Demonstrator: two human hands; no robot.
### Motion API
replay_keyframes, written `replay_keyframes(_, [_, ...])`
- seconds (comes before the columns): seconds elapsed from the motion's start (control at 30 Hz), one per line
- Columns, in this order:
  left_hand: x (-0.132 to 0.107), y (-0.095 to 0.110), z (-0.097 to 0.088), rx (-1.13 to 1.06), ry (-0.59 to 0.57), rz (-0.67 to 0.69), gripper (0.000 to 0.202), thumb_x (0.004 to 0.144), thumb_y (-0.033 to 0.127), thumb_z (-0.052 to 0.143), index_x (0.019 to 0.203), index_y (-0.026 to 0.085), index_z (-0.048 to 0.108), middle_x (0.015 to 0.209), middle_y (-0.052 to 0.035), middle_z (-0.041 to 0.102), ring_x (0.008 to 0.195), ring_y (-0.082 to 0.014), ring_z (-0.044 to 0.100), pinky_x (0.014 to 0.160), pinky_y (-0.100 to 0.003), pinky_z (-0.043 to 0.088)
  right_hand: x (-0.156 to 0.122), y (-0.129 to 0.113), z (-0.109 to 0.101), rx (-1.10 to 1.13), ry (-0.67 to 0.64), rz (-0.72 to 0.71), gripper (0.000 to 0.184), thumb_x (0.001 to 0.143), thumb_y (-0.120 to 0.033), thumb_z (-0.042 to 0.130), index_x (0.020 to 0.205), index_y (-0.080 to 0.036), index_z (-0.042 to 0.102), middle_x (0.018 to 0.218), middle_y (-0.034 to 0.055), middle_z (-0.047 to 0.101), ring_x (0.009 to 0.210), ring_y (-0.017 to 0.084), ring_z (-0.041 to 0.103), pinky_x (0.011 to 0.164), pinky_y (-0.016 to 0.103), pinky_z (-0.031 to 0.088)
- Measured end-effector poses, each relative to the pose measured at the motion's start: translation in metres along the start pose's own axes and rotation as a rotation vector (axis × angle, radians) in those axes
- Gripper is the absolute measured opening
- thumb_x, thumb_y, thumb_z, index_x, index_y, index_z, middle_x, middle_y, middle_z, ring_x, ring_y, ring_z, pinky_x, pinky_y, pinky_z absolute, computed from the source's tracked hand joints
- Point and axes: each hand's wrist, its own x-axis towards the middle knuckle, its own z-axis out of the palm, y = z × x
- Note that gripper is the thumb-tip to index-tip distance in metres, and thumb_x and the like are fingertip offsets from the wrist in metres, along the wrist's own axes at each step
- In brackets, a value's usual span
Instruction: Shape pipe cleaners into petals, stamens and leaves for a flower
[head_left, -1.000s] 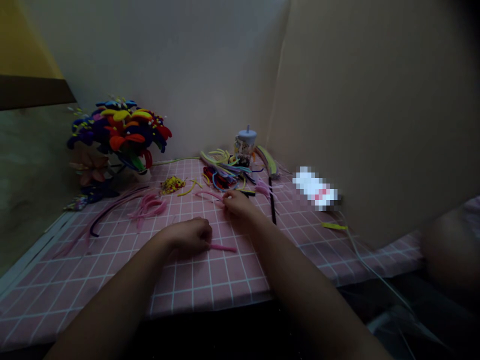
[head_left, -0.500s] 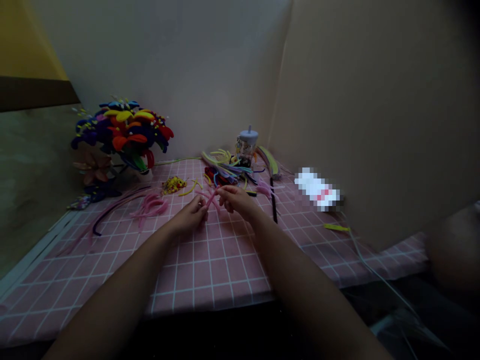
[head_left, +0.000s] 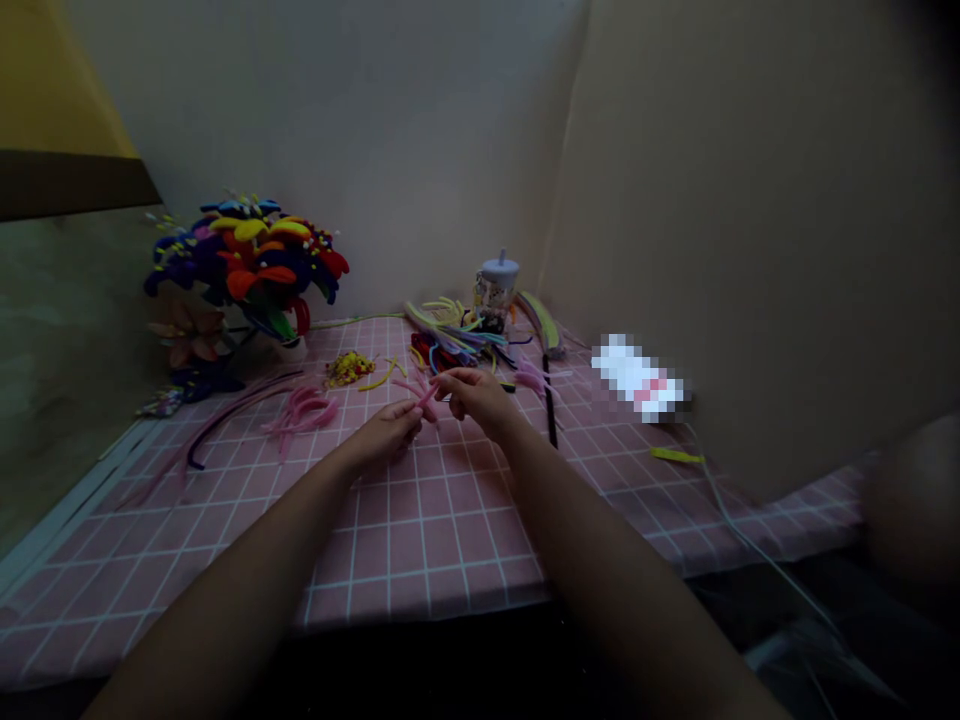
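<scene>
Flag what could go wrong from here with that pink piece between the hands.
The pink pipe cleaner is held at the fingertips of the left hand and right hand, so a wire end, if exposed, might prick bare skin. If dropped, it could be hard to spot against the pink checked tablecloth and the loose pink pipe cleaners. The small yellow pieces lie loose and might scatter if brushed.

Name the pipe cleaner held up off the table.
The pink one, held between left hand and right hand; the pink bunch lies on the table.
</scene>
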Motion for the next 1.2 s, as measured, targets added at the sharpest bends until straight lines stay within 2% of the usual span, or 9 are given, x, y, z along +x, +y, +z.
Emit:
replay_keyframes(0.17, [0.006,-0.01,0.0,0.076,0.076,0.033,0.023,0.08,0.037,0.046,0.092,0.019,0.053,0.054,0.007,0.032,0.037,-0.0039,0.027,0.035,-0.015,0.02,0.001,0.001,-0.001,-0.075,0.035,-0.013,0.021,0.07,-0.034,0.058,0.066,-0.014,0.061,0.057,-0.0013,0.059,0.035,0.003,0.041,0.033,0.017,0.029])
replay_keyframes(0.4, [-0.001,-0.003,0.007,0.007,0.055,-0.047,0.025,0.079,0.035,0.049,0.098,0.019,0.054,0.053,0.0071,0.038,0.033,-0.0043,0.033,0.031,-0.015,0.023,0.0,0.0,-0.001,-0.01,0.024,-0.007,0.02,0.066,-0.034,0.062,0.071,-0.015,0.06,0.058,-0.0031,0.058,0.036,0.003,0.04,0.033,0.017,0.028])
replay_keyframes(0.6, [-0.002,0.003,0.006,-0.067,-0.001,0.009,0.035,0.075,0.045,0.054,0.092,0.014,0.054,0.064,-0.0003,0.057,0.046,-0.0087,0.054,0.044,-0.021,0.043,-0.002,-0.001,0.001,0.046,-0.043,-0.014,0.018,0.065,-0.032,0.062,0.071,-0.016,0.056,0.057,-0.0052,0.055,0.036,0.003,0.038,0.034,0.017,0.026])
replay_keyframes(0.73, [0.0,0.0,0.006,-0.108,-0.009,0.005,0.039,0.073,0.048,0.056,0.092,0.014,0.055,0.067,-0.0027,0.06,0.048,-0.011,0.057,0.046,-0.023,0.046,-0.003,0.0,0.002,0.001,-0.091,-0.015,0.017,0.067,-0.032,0.06,0.071,-0.016,0.054,0.053,-0.0067,0.051,0.036,0.003,0.038,0.035,0.016,0.026])
replay_keyframes(0.83, [0.001,-0.002,0.006,-0.142,-0.01,0.009,0.036,0.074,0.045,0.057,0.091,0.014,0.055,0.065,-0.0015,0.059,0.042,-0.0078,0.051,0.038,-0.018,0.037,-0.004,0.0,0.003,-0.03,-0.107,-0.02,0.016,0.069,-0.031,0.058,0.071,-0.016,0.053,0.048,-0.0079,0.046,0.036,0.004,0.037,0.034,0.016,0.025])
replay_keyframes(0.97, [0.0,0.0,0.005,-0.191,0.001,-0.005,0.028,0.076,0.04,0.055,0.088,0.015,0.056,0.056,0.0049,0.045,0.033,-0.0001,0.024,0.032,-0.013,0.014,-0.005,-0.001,0.004,-0.049,-0.113,-0.023,0.016,0.07,-0.032,0.057,0.072,-0.016,0.053,0.047,-0.0073,0.047,0.035,0.004,0.037,0.035,0.017,0.026])
replay_keyframes(1.03, [0.0,0.001,0.004,-0.21,-0.018,-0.033,0.026,0.078,0.038,0.053,0.087,0.015,0.056,0.054,0.0064,0.038,0.034,-0.0003,0.019,0.033,-0.014,0.011,-0.005,-0.002,0.005,-0.074,-0.095,-0.034,0.017,0.07,-0.033,0.058,0.071,-0.016,0.054,0.05,-0.0061,0.05,0.035,0.004,0.038,0.034,0.017,0.026])
replay_keyframes(1.2, [0.001,0.002,0.002,-0.299,-0.062,-0.098,0.022,0.08,0.036,0.047,0.073,0.015,0.05,0.051,0.007,0.028,0.037,-0.0027,0.02,0.034,-0.015,0.012,-0.004,0.0,0.005,-0.09,-0.043,-0.088,0.017,0.071,-0.033,0.058,0.072,-0.016,0.054,0.056,-0.0053,0.052,0.036,0.003,0.037,0.035,0.017,0.027])
